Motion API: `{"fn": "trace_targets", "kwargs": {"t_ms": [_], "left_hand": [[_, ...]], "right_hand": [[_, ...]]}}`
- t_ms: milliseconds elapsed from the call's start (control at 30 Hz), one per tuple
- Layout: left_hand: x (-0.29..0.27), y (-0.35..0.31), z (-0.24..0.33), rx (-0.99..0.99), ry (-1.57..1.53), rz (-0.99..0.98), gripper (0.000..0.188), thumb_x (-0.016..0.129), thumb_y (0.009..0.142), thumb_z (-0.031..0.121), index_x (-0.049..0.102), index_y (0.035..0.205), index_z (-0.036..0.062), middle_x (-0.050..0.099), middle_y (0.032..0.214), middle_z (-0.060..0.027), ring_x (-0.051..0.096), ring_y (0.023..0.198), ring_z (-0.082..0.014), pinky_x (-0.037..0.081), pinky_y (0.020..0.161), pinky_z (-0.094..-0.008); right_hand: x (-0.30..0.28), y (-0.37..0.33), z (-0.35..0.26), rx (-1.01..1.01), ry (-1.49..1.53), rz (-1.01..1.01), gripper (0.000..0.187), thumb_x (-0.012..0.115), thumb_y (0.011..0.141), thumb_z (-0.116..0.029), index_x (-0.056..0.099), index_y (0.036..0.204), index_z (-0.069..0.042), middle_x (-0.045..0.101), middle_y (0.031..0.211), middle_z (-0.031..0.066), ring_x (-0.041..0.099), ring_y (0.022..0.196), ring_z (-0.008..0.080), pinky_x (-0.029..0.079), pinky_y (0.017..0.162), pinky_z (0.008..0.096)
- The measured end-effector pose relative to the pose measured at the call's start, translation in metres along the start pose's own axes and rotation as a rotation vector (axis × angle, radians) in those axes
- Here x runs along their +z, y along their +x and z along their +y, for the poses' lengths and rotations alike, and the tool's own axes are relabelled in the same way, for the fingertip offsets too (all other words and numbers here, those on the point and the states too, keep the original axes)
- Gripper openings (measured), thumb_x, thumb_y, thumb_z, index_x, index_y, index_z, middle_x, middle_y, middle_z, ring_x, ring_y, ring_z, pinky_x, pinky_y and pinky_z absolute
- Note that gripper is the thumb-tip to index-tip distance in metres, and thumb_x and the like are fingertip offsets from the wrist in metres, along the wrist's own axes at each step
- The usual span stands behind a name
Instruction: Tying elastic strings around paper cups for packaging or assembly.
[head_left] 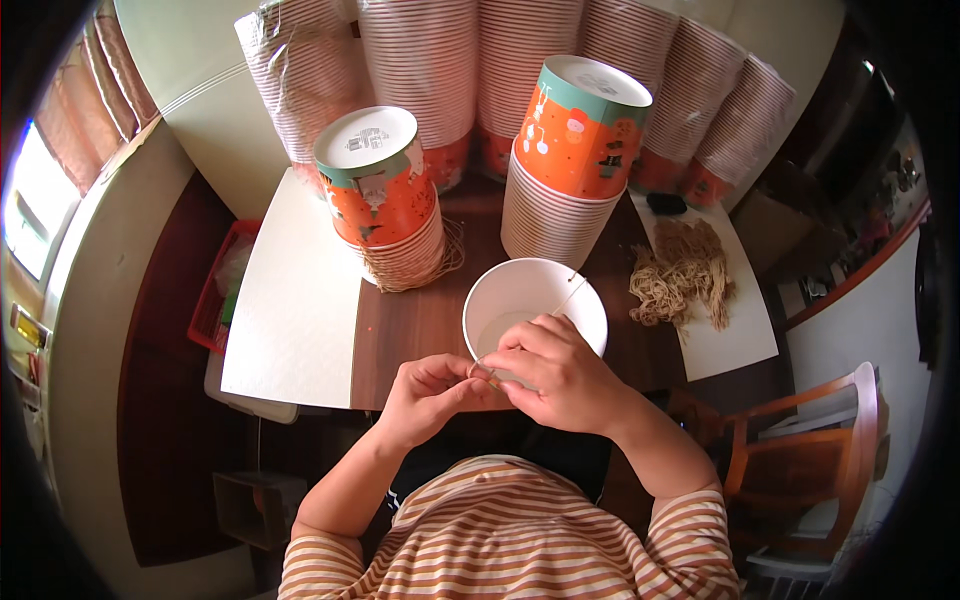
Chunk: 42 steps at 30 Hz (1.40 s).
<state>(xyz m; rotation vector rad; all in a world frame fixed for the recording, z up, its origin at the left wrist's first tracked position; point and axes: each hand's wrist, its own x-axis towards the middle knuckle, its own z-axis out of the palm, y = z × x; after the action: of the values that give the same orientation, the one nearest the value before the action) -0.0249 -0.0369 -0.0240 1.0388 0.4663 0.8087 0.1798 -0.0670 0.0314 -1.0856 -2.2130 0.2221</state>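
Note:
A white paper bucket [490, 300] stands mouth up at the table's near edge, in front of me. From a hole near its far right rim, a thin cord [572, 296] runs down toward my hands. My left hand [428, 398] is closed in a pinch at the near rim, on what looks like a cord end. Beside it, almost touching, my right hand [562, 375] reaches over the bucket's mouth with thumb and fingers pinched on the same cord. The fingers partly hide the near rim and the cord there.
Upside-down orange and green printed buckets are stacked left [378, 205] and right [585, 135]. Cord loops [405, 262] hang round the left stack's lower part. A tan cord bundle [682, 275] lies at right, near a small black object [666, 204]. Plastic-wrapped stacks [420, 75] line the back.

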Motion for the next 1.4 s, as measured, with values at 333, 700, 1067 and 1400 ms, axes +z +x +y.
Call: {"fn": "trace_targets", "kwargs": {"t_ms": [333, 700, 1067, 1400], "left_hand": [[0.001, -0.007, -0.005, 0.093, 0.123, 0.094, 0.006, 0.063, 0.085, -0.003, 0.062, 0.091, -0.002, 0.066, 0.093, -0.0052, 0.061, 0.087, -0.0109, 0.05, 0.081, -0.0253], [0.02, -0.025, -0.033, 0.377, 0.68, 0.407, 0.012, 0.066, 0.076, -0.008, 0.062, 0.083, 0.0012, 0.068, 0.083, -0.0061, 0.062, 0.078, -0.0145, 0.048, 0.073, -0.0255], [0.012, -0.026, -0.051, 0.0, -0.159, 0.38, 0.01, 0.066, 0.083, -0.004, 0.06, 0.09, -0.0019, 0.067, 0.089, -0.0077, 0.063, 0.08, -0.0105, 0.051, 0.072, -0.021], [0.011, -0.031, -0.05, 0.018, -0.032, 0.462, 0.011, 0.067, 0.081, -0.005, 0.059, 0.088, -0.0011, 0.067, 0.086, -0.0088, 0.064, 0.077, -0.0122, 0.053, 0.072, -0.0238]], "right_hand": [[0.003, -0.001, -0.014, -0.038, -0.07, 0.042, 0.015, 0.07, 0.068, -0.004, 0.06, 0.079, -0.008, 0.054, 0.081, 0.0029, 0.054, 0.075, 0.0225, 0.042, 0.072, 0.0353], [0.065, -0.047, -0.042, 0.326, -0.082, 0.339, 0.019, 0.068, 0.071, 0.005, 0.058, 0.084, -0.004, 0.054, 0.072, 0.0071, 0.058, 0.056, 0.0235, 0.048, 0.048, 0.0327], [0.092, -0.052, -0.022, 0.378, 0.282, 0.443, 0.018, 0.063, 0.077, 0.006, 0.064, 0.095, 0.002, 0.064, 0.085, 0.012, 0.063, 0.066, 0.0241, 0.052, 0.06, 0.0315], [0.094, -0.048, -0.02, 0.637, 0.799, 0.383, 0.01, 0.064, 0.085, -0.005, 0.067, 0.09, 0.003, 0.066, 0.087, 0.0059, 0.058, 0.073, 0.0084, 0.047, 0.066, 0.0212]]}}
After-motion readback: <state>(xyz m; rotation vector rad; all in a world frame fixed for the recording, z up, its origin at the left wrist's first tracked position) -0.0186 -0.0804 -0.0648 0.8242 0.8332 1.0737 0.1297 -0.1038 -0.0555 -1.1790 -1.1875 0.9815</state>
